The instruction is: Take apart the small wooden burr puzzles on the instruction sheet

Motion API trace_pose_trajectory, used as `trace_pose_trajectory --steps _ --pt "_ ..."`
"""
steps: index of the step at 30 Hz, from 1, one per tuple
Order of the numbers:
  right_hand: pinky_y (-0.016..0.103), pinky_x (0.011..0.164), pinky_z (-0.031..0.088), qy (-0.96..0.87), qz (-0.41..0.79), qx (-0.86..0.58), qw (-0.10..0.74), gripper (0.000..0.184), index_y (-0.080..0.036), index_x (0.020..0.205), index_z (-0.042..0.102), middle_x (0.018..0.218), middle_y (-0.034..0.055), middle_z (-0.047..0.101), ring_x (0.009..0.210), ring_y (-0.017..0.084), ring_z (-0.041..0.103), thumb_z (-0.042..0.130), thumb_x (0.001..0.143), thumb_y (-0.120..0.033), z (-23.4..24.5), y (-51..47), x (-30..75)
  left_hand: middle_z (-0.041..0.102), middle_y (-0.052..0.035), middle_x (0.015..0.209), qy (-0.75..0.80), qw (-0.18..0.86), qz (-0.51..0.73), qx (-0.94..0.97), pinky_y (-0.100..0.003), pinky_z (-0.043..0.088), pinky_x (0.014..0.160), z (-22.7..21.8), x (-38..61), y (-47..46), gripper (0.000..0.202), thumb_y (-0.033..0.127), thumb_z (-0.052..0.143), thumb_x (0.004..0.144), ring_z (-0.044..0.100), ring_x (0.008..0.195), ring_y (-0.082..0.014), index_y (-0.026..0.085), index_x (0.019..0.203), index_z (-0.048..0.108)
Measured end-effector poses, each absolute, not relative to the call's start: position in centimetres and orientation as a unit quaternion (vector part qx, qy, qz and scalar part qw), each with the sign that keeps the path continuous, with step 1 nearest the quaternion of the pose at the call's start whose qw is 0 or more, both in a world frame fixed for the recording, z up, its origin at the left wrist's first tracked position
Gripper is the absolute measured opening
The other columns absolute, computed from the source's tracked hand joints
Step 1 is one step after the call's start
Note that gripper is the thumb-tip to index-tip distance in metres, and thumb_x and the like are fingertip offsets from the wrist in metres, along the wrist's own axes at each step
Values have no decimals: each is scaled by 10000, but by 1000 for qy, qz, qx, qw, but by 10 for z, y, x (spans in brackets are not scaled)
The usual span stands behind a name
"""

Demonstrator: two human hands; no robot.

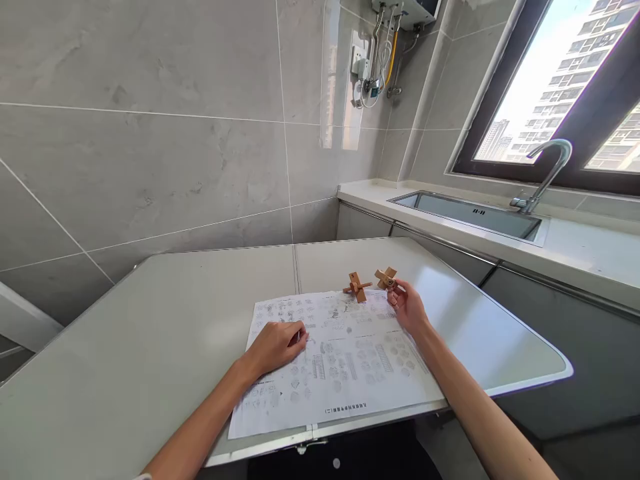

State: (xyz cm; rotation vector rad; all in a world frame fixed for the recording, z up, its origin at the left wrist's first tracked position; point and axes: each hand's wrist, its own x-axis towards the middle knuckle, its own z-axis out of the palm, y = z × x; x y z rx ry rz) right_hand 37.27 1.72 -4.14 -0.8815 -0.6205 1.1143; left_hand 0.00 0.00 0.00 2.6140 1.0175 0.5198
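Beyond the far right edge of the printed diagram sheet, a wooden burr puzzle sits at the tips of the right hand, whose thumb and fingers are clamped on its near right side. Whether it is raised or partly rests on the bench is hard to tell. Just to its left, a second burr puzzle stands at the sheet's far edge, its flat bars crossed by a thinner piece, touched by no hand. The left hand rests on the left part of the sheet with its fingers curled inward; the palm is hidden, so I cannot tell how far they close or whether they hold anything.

Both puzzles look like bare wood, so they should be light, stiff and not very slippery. The likely weak point is the joints: a squeeze or pull on one projecting bar could slide it or loosen the rest. A pinch across the crossing at the middle would probably keep the pieces together, while the bar ends suit a gentle push or turn. The sheet looks thin and creased, apt to shift or wrinkle under a dragging wrist.
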Motion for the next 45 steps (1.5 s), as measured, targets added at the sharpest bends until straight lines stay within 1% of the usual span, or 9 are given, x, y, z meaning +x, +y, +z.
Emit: trace_pose_trajectory --steps 7,10,13,17,21,26,35,39,45 --pt "207 407 308 -353 642 -315 603 228 -199 876 595 708 -17 609 466 72 433 757 864 -359 -33 8 349 615 31 684 369 185 189 891 -269 385 615 3 -2 0 251 356 475 1027 524 592 -129 220 871 616" --pt "211 408 257 -410 666 -292 550 236 -214 852 541 559 -54 541 412 78 394 725 899 -353 -26 5 327 625 19 729 384 224 217 869 -277 417 633 10 3 5 256 423 517 1009 543 635 -141 221 895 625" --pt "218 427 269 -446 686 -273 507 228 -218 876 525 511 -70 513 408 90 414 704 925 -350 -19 6 303 695 -25 968 384 267 262 844 -309 484 731 20 19 10 328 517 653 921 618 811 -183 231 1079 623" --pt "227 466 337 -478 706 -257 454 234 -217 980 545 601 -50 594 460 106 495 715 933 -371 -12 10 274 658 -91 1312 378 364 328 785 -381 509 958 27 44 13 672 494 790 823 633 1137 -251 257 1385 509" --pt "222 499 373 -496 721 -240 420 281 -229 1062 542 666 -41 638 519 116 565 723 938 -406 -15 13 258 710 -57 1156 333 415 346 772 -387 504 971 23 48 15 442 483 719 896 655 1062 -230 246 1250 605" --pt "220 491 391 -558 715 -248 340 386 -165 1088 604 706 27 700 555 130 603 700 949 -512 -22 12 255 690 -77 1298 319 460 369 742 -383 492 1024 15 38 18 520 438 811 818 646 1153 -249 250 1272 642" --pt "243 504 413 -584 691 -249 345 338 -167 868 653 685 12 659 496 106 531 742 908 -491 -24 2 265 679 -100 1348 274 510 326 748 -414 482 1077 18 46 13 600 384 878 753 638 1223 -288 243 1295 662" --pt "242 503 393 -564 654 -284 416 276 -204 1010 680 731 -12 652 525 116 541 793 833 -383 -22 -2 262 651 -112 1384 296 513 355 723 -439 481 1098 15 52 9 690 414 856 792 628 1258 -287 253 1402 577" --pt "263 515 456 -566 614 -309 454 260 -220 1045 698 849 15 680 572 133 588 775 830 -345 -25 -2 258 689 -107 1286 315 502 377 712 -435 495 1076 8 56 8 557 408 816 830 648 1214 -276 222 1309 601"
